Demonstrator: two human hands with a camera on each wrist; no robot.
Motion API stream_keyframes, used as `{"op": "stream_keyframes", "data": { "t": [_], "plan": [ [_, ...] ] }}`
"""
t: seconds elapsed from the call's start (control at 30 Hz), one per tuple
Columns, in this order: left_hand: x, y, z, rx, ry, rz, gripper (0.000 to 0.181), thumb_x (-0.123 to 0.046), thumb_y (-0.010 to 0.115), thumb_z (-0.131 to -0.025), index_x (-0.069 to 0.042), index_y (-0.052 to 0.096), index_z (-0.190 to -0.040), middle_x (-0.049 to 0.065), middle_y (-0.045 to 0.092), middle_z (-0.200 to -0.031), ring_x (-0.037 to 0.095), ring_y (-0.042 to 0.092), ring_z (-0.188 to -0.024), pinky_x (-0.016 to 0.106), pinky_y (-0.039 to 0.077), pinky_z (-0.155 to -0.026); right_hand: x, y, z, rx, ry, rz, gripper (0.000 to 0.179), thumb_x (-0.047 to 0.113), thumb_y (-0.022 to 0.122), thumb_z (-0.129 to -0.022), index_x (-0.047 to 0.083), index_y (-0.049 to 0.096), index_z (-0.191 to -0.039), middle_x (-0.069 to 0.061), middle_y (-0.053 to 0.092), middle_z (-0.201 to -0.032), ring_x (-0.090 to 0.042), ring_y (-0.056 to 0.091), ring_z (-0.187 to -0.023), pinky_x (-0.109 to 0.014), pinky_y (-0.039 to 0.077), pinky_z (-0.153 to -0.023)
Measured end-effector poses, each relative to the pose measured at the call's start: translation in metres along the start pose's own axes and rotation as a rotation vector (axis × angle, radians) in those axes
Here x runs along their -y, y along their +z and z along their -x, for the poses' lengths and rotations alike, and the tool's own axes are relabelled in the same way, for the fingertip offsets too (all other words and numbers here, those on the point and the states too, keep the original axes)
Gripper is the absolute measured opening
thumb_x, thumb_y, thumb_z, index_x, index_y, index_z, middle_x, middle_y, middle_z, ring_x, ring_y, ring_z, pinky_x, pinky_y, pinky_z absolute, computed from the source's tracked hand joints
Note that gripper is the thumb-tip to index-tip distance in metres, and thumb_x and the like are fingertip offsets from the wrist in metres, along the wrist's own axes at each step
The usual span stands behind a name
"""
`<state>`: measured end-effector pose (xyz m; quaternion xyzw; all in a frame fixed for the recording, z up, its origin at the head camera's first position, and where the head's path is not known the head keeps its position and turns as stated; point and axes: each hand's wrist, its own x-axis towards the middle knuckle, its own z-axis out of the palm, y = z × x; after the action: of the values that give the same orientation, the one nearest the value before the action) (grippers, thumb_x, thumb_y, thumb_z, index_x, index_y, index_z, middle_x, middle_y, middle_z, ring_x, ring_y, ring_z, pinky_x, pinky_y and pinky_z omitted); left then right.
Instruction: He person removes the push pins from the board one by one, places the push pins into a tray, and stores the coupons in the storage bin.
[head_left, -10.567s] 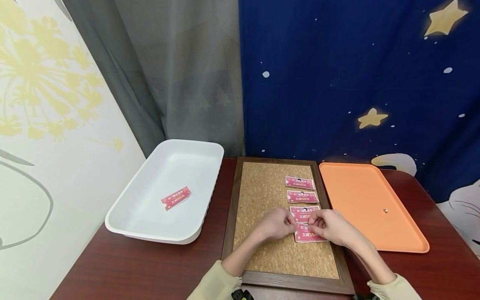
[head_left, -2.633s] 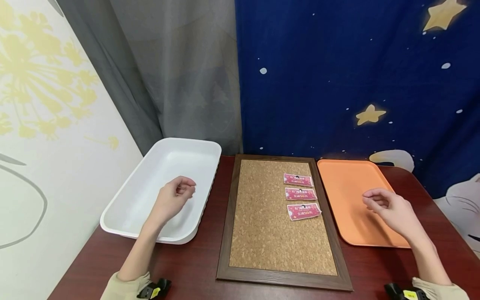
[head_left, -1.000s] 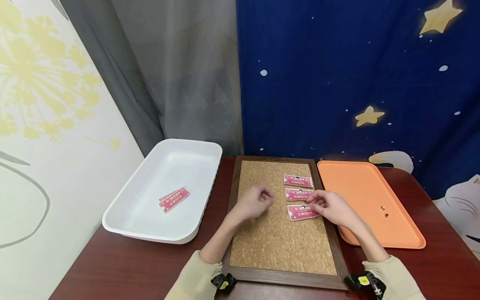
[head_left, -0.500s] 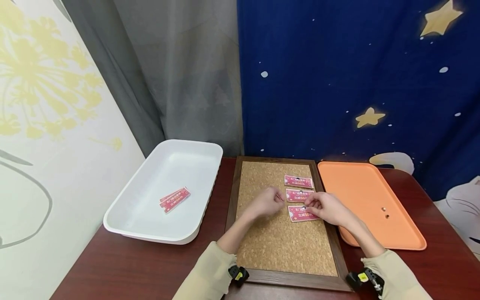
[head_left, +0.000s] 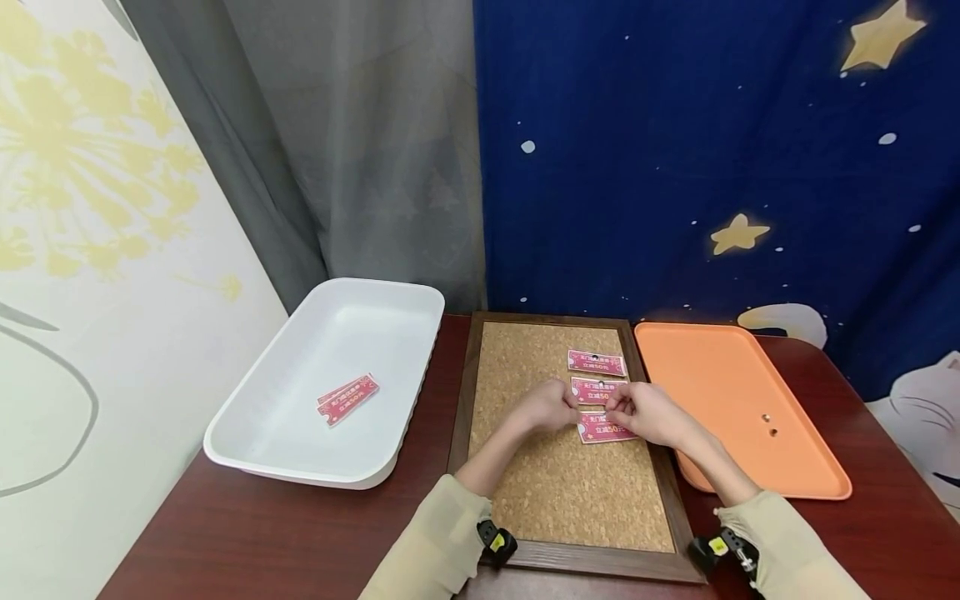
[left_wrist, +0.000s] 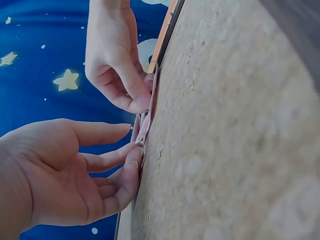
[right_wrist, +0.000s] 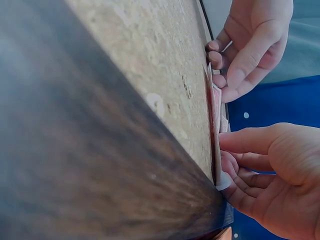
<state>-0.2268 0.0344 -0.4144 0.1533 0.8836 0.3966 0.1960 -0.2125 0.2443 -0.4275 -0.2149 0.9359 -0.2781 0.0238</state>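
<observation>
On the cork board (head_left: 555,500), three pink coupons sit in a column at the right: the top coupon (head_left: 596,362), the middle coupon (head_left: 592,389) and the lowest coupon (head_left: 600,430). My right hand (head_left: 660,414) has thumb and finger pinched at the lowest coupon's upper edge, where its pushpin was visible earlier; the fingertips cover it now. My left hand (head_left: 549,406) touches that coupon's left end. In the left wrist view, the left fingers (left_wrist: 131,167) meet the coupon edge, while the thumb stands slightly off. The right wrist view shows the coupon (right_wrist: 216,115) edge-on.
A white bin (head_left: 247,425) at the left contains two overlapping coupons (head_left: 348,398). At the right an orange tray (head_left: 712,367) carries two small pushpins (head_left: 769,425). The board has a raised dark wooden frame (head_left: 585,560). Curtains hang behind the table.
The left hand has moved right to the lowest coupon's left end. The right hand has shifted onto its pin. Over the longer span, a fourth coupon went into the bin and another pin into the tray.
</observation>
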Motion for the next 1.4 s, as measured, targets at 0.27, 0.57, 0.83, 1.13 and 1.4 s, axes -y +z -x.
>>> {"op": "stream_keyframes", "data": {
  "t": [0.27, 0.57, 0.83, 1.13, 1.4],
  "plan": [
    [-0.0003, 0.0015, -0.0023, -0.012, 0.012, -0.036, 0.008, -0.008, 0.075, -0.089, -0.005, 0.071, -0.083, -0.001, 0.061, -0.078, 0.011, 0.051, -0.066, 0.021, 0.038, -0.056, 0.0012, -0.0002, -0.0021, 0.012, 0.031, 0.012, 0.009, 0.005, 0.071, -0.088, 0.008, 0.065, -0.082, 0.005, 0.060, -0.072, -0.007, 0.054, -0.068, -0.024, 0.047, -0.062],
    [-0.0005, 0.0026, -0.0027, -0.004, 0.017, -0.030, 0.011, -0.008, 0.074, -0.089, -0.006, 0.070, -0.079, -0.002, 0.059, -0.075, 0.011, 0.047, -0.062, 0.022, 0.036, -0.053, 0.0008, -0.0006, -0.0024, 0.030, 0.048, 0.015, 0.008, 0.007, 0.070, -0.086, 0.008, 0.065, -0.081, 0.005, 0.060, -0.071, -0.008, 0.055, -0.066, -0.024, 0.047, -0.060],
    [0.0010, 0.0034, -0.0044, -0.007, 0.018, -0.066, 0.013, -0.006, 0.072, -0.088, -0.007, 0.070, -0.075, -0.002, 0.057, -0.072, 0.010, 0.046, -0.060, 0.022, 0.034, -0.051, -0.0022, 0.0003, -0.0034, 0.022, 0.050, -0.005, 0.009, 0.006, 0.072, -0.084, 0.008, 0.065, -0.079, 0.005, 0.061, -0.070, -0.008, 0.055, -0.066, -0.024, 0.047, -0.060],
    [-0.0002, 0.0032, -0.0048, -0.009, 0.000, -0.042, 0.017, -0.006, 0.072, -0.088, -0.007, 0.068, -0.072, -0.002, 0.055, -0.070, 0.010, 0.045, -0.059, 0.022, 0.034, -0.051, -0.0022, -0.0015, -0.0031, 0.008, 0.049, -0.019, 0.009, 0.007, 0.075, -0.082, 0.009, 0.068, -0.078, 0.006, 0.063, -0.070, -0.007, 0.056, -0.065, -0.023, 0.048, -0.059],
    [0.0002, 0.0039, -0.0041, -0.019, -0.010, -0.013, 0.023, -0.004, 0.071, -0.088, -0.008, 0.065, -0.067, -0.002, 0.053, -0.066, 0.010, 0.043, -0.055, 0.022, 0.032, -0.048, -0.0041, -0.0011, -0.0026, -0.007, 0.050, -0.059, 0.009, 0.008, 0.077, -0.082, 0.009, 0.069, -0.079, 0.006, 0.064, -0.072, -0.008, 0.057, -0.066, -0.023, 0.048, -0.059]
  ]
}}
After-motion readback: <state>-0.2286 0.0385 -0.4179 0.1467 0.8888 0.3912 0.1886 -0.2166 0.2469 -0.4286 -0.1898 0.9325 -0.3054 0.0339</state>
